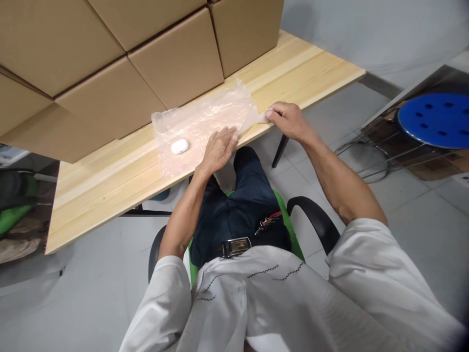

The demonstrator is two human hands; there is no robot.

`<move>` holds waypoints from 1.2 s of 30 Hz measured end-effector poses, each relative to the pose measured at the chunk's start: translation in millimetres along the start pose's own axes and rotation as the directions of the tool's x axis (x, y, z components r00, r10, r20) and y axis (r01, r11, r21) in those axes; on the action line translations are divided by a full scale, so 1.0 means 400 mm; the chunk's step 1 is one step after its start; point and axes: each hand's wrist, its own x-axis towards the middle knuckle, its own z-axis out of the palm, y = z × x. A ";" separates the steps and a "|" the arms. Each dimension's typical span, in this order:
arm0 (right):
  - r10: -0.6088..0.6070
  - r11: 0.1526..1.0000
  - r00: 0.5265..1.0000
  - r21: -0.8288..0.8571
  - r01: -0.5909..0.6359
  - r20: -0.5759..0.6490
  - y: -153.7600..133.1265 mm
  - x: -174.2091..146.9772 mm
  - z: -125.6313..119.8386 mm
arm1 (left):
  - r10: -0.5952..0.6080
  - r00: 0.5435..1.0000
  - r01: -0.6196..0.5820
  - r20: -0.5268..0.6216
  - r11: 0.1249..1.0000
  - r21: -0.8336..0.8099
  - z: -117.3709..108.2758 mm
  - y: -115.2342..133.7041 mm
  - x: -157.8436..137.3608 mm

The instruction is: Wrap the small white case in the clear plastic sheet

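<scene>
A thin, see-through plastic sheet (pixel 198 122), perhaps a bag, is spread crinkled over the wooden tabletop. On its left part rests a small white rounded case (pixel 180 146), like an earbud case. My left hand (pixel 220 146) lies flat on the sheet near the table's front edge, fingers stretched out and pointing right, a little right of the case. At the sheet's right end, my right hand (pixel 287 119) pinches a bunched corner of the plastic between thumb and curled fingers.
Stacked cardboard boxes (pixel 176 58) stand along the back of the wooden table (pixel 98 195). A round blue stool (pixel 436 120) is at the far right, beside a wire rack. I sit on a green chair with black armrests (pixel 315 220), legs under the table.
</scene>
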 end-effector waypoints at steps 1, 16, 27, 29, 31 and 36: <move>0.010 1.000 1.000 0.003 -0.010 -0.006 0.002 0.004 0.003 | -0.002 1.000 0.002 -0.003 1.000 -0.001 0.000 -0.002 0.001; 0.051 0.999 0.997 0.010 -0.051 -0.050 0.001 0.005 0.015 | -0.010 1.000 0.010 -0.001 0.999 0.051 0.013 0.006 -0.005; 0.077 0.997 0.995 -0.005 -0.077 -0.066 0.007 0.010 0.014 | -0.006 1.000 0.005 0.012 0.994 0.112 0.015 0.024 -0.006; 0.071 0.997 0.993 -0.010 -0.072 -0.091 0.016 0.019 0.013 | -0.015 1.000 0.012 0.024 0.991 0.132 0.010 0.032 -0.010; 0.048 0.999 0.989 -0.005 -0.049 -0.139 0.030 0.032 0.013 | -0.025 0.999 0.019 0.039 0.988 0.150 0.002 0.043 -0.015; -0.026 0.999 0.981 0.020 0.031 -0.194 0.058 0.058 0.020 | -0.049 0.996 0.034 0.071 0.980 0.198 -0.016 0.071 -0.025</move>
